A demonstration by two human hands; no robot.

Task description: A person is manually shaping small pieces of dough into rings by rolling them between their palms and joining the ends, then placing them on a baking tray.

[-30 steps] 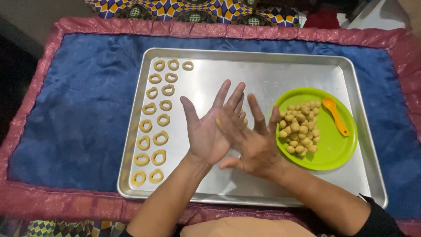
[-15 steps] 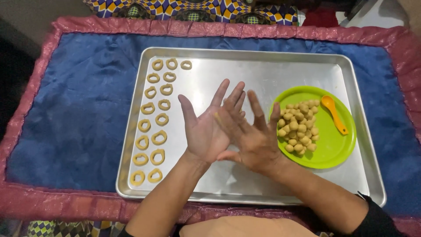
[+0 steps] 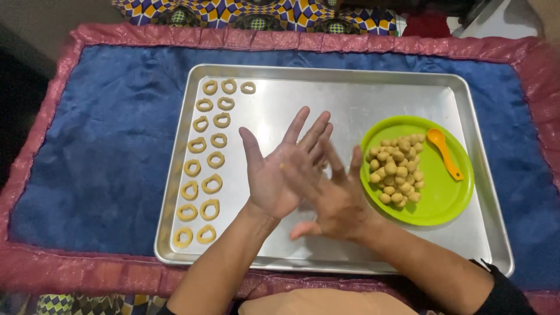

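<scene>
My left hand lies palm up over the middle of a silver baking tray. My right hand lies flat across it, palm down, blurred by motion, fingers spread. A small tan dough piece peeks out between the two palms; most of it is hidden. Left of my hands, dough rings lie in two columns on the tray, with a short row at the top. To the right, a green plate holds a heap of small dough balls and an orange spoon.
The tray rests on a blue cloth with a pink border. A patterned fabric lies beyond the far edge. The tray's upper middle and lower right corner show bare metal.
My right hand has slid back toward me across the left palm. The view has shifted slightly. Tray, rings and plate have not moved.
</scene>
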